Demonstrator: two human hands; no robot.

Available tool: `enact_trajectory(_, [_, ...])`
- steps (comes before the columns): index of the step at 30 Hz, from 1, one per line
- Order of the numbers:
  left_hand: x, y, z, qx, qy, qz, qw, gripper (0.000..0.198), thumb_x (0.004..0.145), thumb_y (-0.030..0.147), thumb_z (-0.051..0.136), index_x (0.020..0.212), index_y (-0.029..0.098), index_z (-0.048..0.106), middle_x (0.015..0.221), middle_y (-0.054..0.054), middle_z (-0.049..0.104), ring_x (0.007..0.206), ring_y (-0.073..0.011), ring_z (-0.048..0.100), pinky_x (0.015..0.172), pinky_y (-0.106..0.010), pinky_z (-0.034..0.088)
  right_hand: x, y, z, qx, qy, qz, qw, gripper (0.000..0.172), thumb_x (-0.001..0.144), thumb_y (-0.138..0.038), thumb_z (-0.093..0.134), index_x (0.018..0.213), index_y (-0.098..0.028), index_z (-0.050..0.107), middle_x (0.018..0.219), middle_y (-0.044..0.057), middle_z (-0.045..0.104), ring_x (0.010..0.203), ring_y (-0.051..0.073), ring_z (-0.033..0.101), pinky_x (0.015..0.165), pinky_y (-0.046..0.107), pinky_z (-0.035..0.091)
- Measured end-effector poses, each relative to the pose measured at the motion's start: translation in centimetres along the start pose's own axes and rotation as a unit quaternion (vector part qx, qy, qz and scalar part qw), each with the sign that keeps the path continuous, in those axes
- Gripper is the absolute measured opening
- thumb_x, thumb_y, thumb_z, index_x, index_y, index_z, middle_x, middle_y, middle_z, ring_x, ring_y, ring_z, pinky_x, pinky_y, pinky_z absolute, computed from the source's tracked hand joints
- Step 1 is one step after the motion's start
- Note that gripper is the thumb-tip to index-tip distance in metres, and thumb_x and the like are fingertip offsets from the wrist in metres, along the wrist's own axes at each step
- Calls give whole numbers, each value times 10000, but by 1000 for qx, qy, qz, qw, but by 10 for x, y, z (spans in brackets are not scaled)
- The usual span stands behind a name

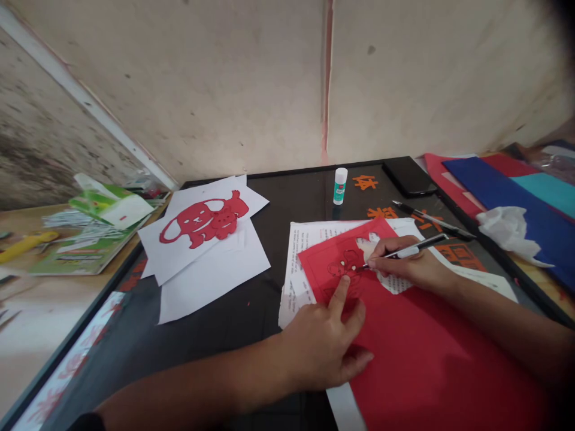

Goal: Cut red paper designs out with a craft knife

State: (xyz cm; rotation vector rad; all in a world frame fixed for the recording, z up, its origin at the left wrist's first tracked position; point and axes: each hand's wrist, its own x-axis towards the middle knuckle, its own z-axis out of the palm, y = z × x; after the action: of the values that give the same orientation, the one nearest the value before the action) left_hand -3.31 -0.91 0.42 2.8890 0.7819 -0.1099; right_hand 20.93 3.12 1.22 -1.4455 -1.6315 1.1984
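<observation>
My right hand pinches a slim pen-shaped craft knife, its tip touching the red paper. A small animal figure is drawn on that paper in dark lines, and pale cut-out openings show in and above it. Just left of the tip, my left hand presses the sheet with its index finger; the other fingers are loosely bent apart, holding nothing. Printed white sheets lie beneath the red paper. A larger red sheet spreads below, partly under my right forearm.
Red animal cut-outs lie on white sheets at the left. A glue stick stands upright behind the paper. Orange cut-out characters, a phone and a pen lie back right. Crumpled white paper rests beside coloured sheets.
</observation>
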Motion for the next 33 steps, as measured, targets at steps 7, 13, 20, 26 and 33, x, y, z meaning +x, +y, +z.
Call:
enact_trajectory(7, [-1,1,-1,-8,6,-6,1000,656,905,543,512,1405,127,433,1508,-362,281,766,-308,727,595,-429,580,-2,5,-6,-57,-31,-54,996,317,822,-480,685,747,-173,716,633,29,651,560,127,524,515,259,400])
enact_trajectory(13, [-1,0,-1,-13,15,-4,1000,661,904,554,509,1400,124,438,1499,-371,290,760,-315,726,591,-439,578,-4,10,-10,-90,-40,-74,992,321,849,-479,661,765,-175,721,661,40,671,562,137,552,515,261,411])
enact_trajectory(20, [1,-1,-2,-24,-8,4,1000,679,909,566,495,1409,114,414,1505,-400,224,797,-349,735,611,-462,588,-4,16,-16,-94,-33,-86,991,277,822,-449,696,740,-185,716,652,36,670,557,137,555,518,257,410])
enact_trajectory(26, [1,1,-2,-12,-5,-2,1000,680,908,568,510,1406,115,415,1504,-381,262,788,-329,731,611,-451,589,-11,-3,-8,-79,-43,-33,995,206,853,-347,633,746,-172,655,647,24,645,569,136,557,526,258,413])
enact_trajectory(33, [-12,10,-8,56,72,-4,996,535,969,513,465,1244,69,582,1278,-277,571,959,-330,652,710,-430,564,-19,-23,9,-84,11,27,996,174,840,-296,581,696,-198,576,588,-1,600,520,137,538,509,274,415])
